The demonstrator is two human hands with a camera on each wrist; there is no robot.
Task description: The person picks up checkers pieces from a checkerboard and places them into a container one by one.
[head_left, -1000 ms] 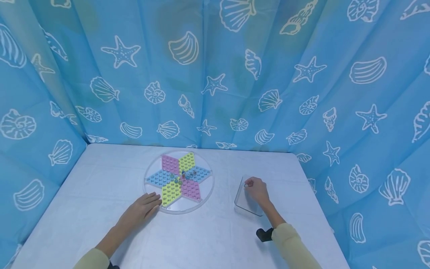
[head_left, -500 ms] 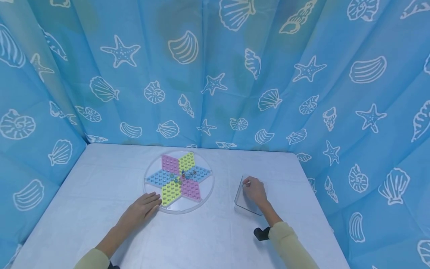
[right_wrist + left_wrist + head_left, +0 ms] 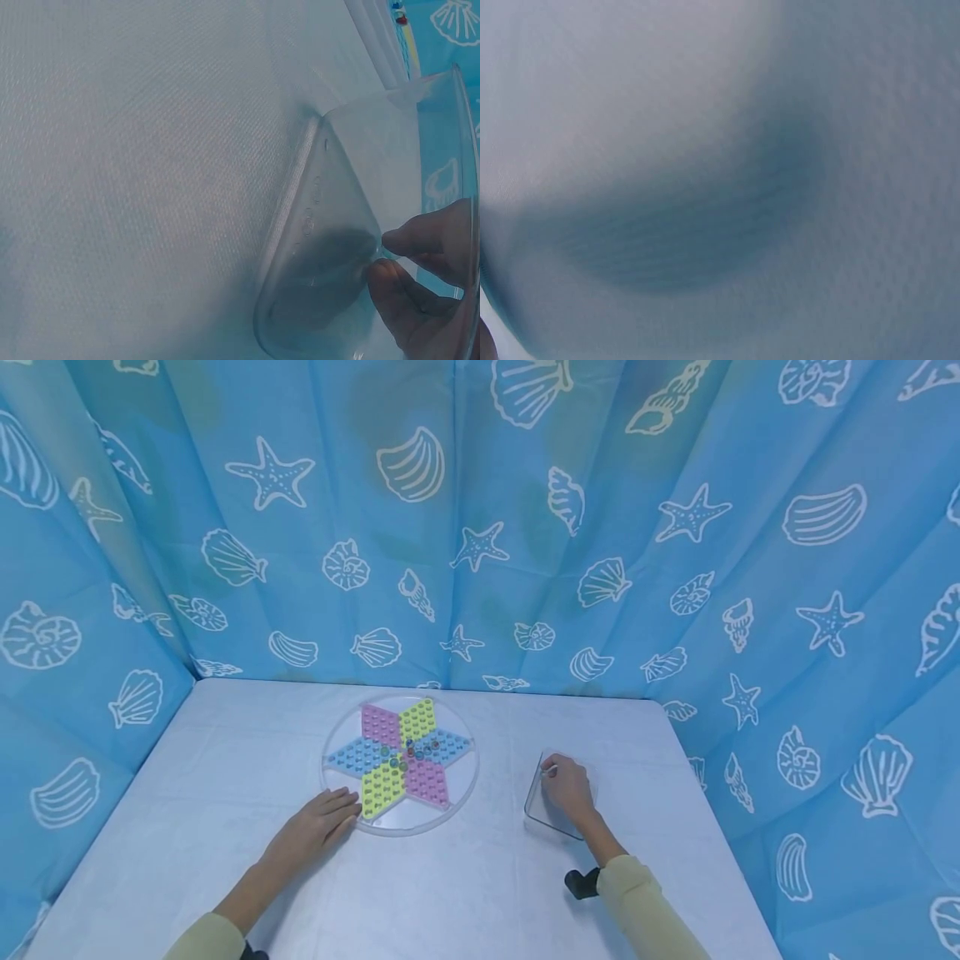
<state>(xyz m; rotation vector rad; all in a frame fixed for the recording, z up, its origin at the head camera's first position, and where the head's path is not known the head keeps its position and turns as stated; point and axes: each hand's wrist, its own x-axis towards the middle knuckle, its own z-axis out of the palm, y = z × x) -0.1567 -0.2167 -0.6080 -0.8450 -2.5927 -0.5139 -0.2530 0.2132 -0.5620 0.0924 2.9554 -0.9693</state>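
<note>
My left hand lies with its fingers straight, their tips at the near left rim of a round clear Chinese checkers board. Several glass marbles sit around the middle of the board's coloured star. My right hand reaches into a clear rectangular container to the right of the board. Seen through the container wall in the right wrist view, thumb and forefinger pinch a small glassy marble, mostly hidden by the fingertips. The left wrist view holds only blurred cloth and shadow.
A white cloth covers the table. Behind it and along both sides hangs a blue curtain with white shells and starfish. The container's walls stand up around my right fingers. Black straps sit at the wrists.
My right hand has shifted slightly left within the container, its fingertips staying together. The left hand and the marbles on the board have stayed in place.
</note>
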